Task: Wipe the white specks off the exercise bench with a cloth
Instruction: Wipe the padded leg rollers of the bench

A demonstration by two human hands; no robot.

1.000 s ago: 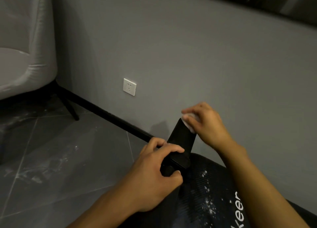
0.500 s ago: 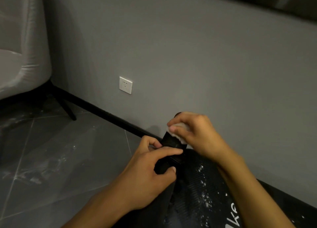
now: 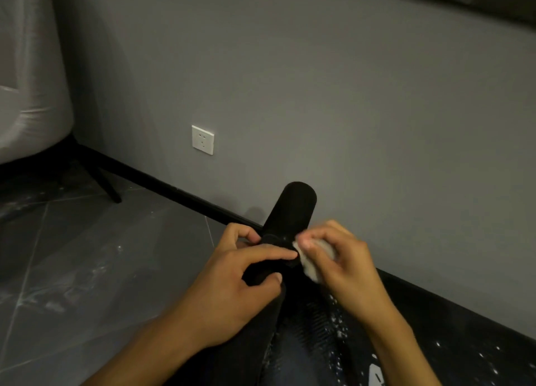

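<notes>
Chair [image 3: 29, 95]: pale, at the upper left of the frame, with a black leg [image 3: 101, 179] slanting down to the floor.
Floor [image 3: 87, 269]: grey tiles across the left and lower left, with faint white smears.
Socket [image 3: 202, 139]: white plate on the grey wall [image 3: 348, 95], left of centre, above the black skirting [image 3: 174, 189].
Left hand [image 3: 232, 292]: lower centre; fingers and thumb are curled round the black stem at the near end of the roller, gripping it.
Roller [image 3: 293, 208]: black padded cylinder at centre. Its long axis runs from the hands up and slightly right, and the rounded far end points at the wall.
Cloth [image 3: 311, 265]: small white wad, just right of the roller's near end and touching it.
Right hand [image 3: 348, 266]: right of centre; fingertips and thumb pinch the cloth and press it against the roller.
Bench [image 3: 304, 342]: black ribbed pad under both hands, running from centre to the lower right corner, alongside the wall.
Specks [image 3: 339, 324]: white flecks scattered on the pad below the right hand and out toward the lower right.
Change: a second ago the cloth was at the roller's far tip; it has come down to the near end, leaving the tip bare. The left hand keeps its grip.
</notes>
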